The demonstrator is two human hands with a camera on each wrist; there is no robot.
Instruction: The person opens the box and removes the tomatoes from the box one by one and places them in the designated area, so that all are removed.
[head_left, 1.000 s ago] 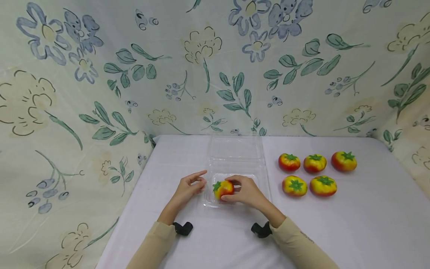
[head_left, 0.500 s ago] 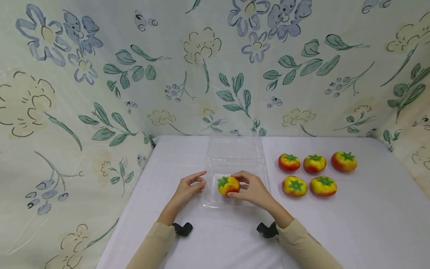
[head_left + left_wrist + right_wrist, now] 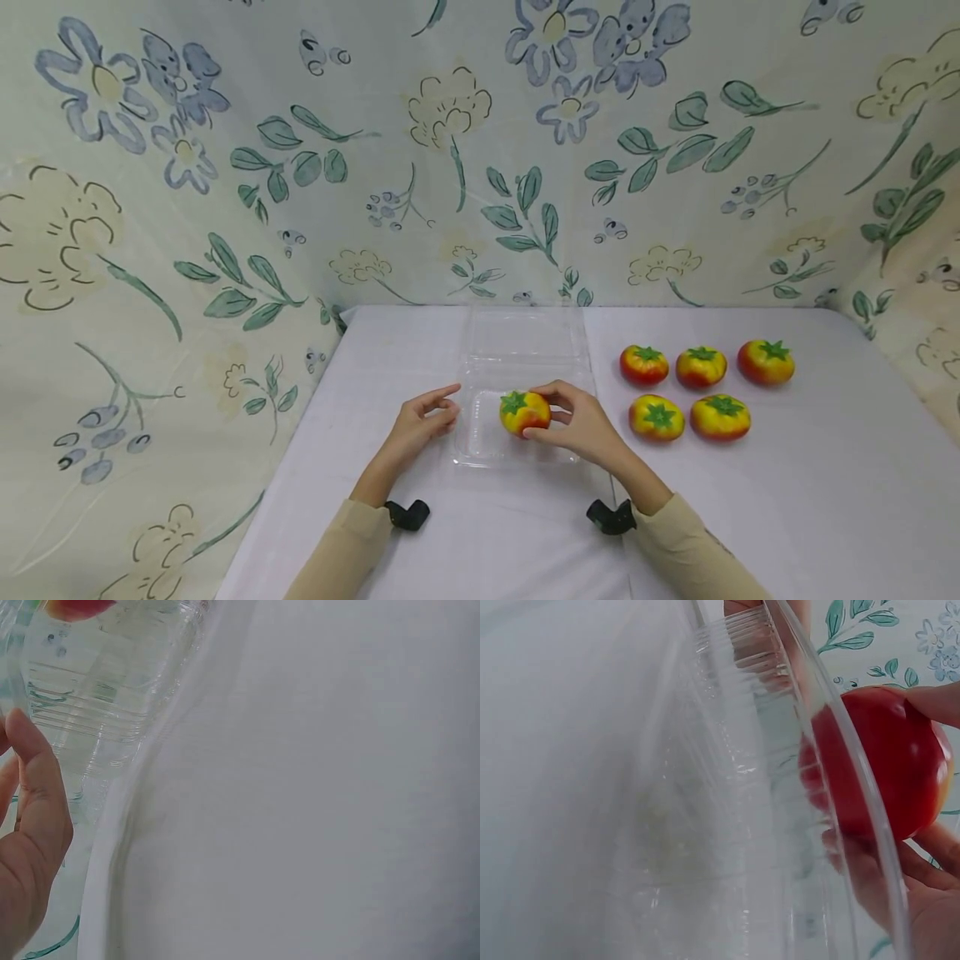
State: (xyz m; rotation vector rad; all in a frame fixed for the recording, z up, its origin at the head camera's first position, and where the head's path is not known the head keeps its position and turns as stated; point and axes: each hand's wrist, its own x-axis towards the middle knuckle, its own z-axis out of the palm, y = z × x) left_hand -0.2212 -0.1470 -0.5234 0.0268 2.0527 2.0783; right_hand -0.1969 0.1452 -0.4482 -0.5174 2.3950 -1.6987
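Note:
A clear plastic clamshell box (image 3: 474,457) lies opened on the white table, its lid (image 3: 527,333) folded back toward the far edge. My right hand (image 3: 587,427) holds a red and yellow tomato (image 3: 521,415) with a green leafy top, thumb on the near side and fingers behind. It overlaps the box's base in the head view; in the right wrist view the red underside (image 3: 892,765) shows partly through the clear wall. My left hand (image 3: 424,421) is at the box's left edge, fingers loosely bent, fingertips right by the rim, with nothing in its grasp.
Several more tomatoes (image 3: 701,367) of the same kind stand in two rows on the table, right of the box. A flowered cloth (image 3: 442,200) hangs behind the table and along its left side. Black wrist cameras (image 3: 611,517) sit below both hands.
My right hand has moved rightward and slightly up in the head view with the tomato, from the box's left-middle toward its centre-right. The left hand stays in place.

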